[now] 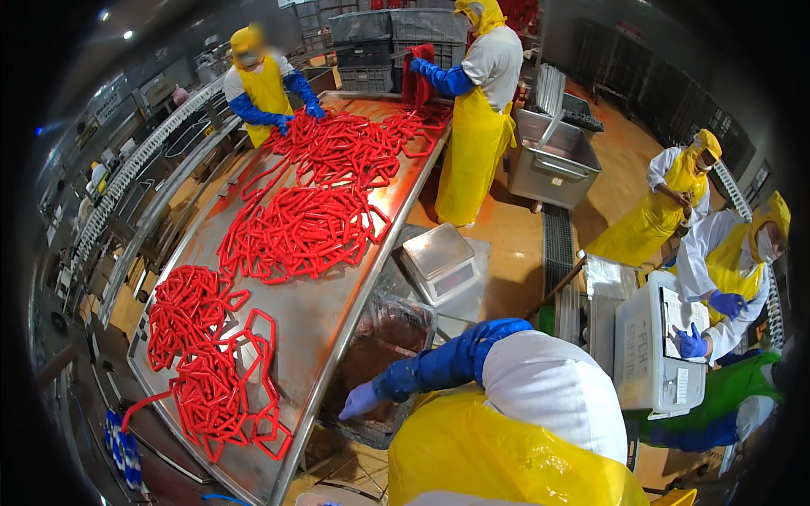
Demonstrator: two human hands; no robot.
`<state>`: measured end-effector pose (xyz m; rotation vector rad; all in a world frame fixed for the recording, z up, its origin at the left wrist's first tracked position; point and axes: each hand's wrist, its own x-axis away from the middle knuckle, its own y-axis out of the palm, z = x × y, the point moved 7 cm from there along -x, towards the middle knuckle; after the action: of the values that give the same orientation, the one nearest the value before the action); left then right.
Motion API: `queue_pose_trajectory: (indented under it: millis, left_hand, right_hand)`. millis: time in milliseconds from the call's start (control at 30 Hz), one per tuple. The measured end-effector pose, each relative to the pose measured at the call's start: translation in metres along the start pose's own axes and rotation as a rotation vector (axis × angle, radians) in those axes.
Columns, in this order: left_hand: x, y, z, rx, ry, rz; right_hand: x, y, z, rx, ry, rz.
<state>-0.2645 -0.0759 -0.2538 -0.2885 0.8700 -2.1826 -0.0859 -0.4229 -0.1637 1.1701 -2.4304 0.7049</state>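
Observation:
My right hand, in a pale purple glove below a blue sleeve, reaches left from my yellow apron. Its fingers look stretched downward over a dark crate beside the table, with nothing visible in them. Plastic film lines the crate, and its inside looks reddish. Just left of the hand is the edge of a steel table. Bright red linked sausages lie on it in a near pile, a middle pile and a far pile. My left hand is out of view.
At the table's far end one co-worker touches the sausages; another holds red material. A scale stands right of the table. Beyond is a steel cart. Right, a worker in purple gloves stands by a white tub.

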Motion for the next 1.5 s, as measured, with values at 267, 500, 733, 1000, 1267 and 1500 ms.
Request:
queue_pose_trajectory:
  millis: [267, 500, 733, 1000, 1267, 1500]
  left_hand:
    - [0.129, 0.115, -0.018, -0.072, 0.148, -0.716]
    - [0.216, 0.115, -0.052, -0.308, 0.489, -0.814]
    - [0.121, -0.030, -0.042, -0.161, 0.072, 0.064]
    - [0.115, 0.004, -0.115, -0.616, -0.568, -0.365]
    - [0.110, -0.006, -0.101, -0.638, -0.612, -0.371]
    - [0.107, -0.012, -0.092, -0.638, -0.659, -0.396]
  right_hand:
    - [0.187, 0.022, -0.150, -0.241, -0.798, -0.721]
    - [0.137, 0.012, 0.229, -0.238, 0.167, -0.499]
    - [0.027, -0.072, 0.152, 0.579, -0.263, -0.072]
    - [-0.050, -0.164, 0.068, 0.944, -0.188, 0.535]
    - [-0.056, -0.148, 0.080, 0.959, -0.237, 0.685]
    - [-0.055, -0.148, 0.075, 0.980, -0.189, 0.673]
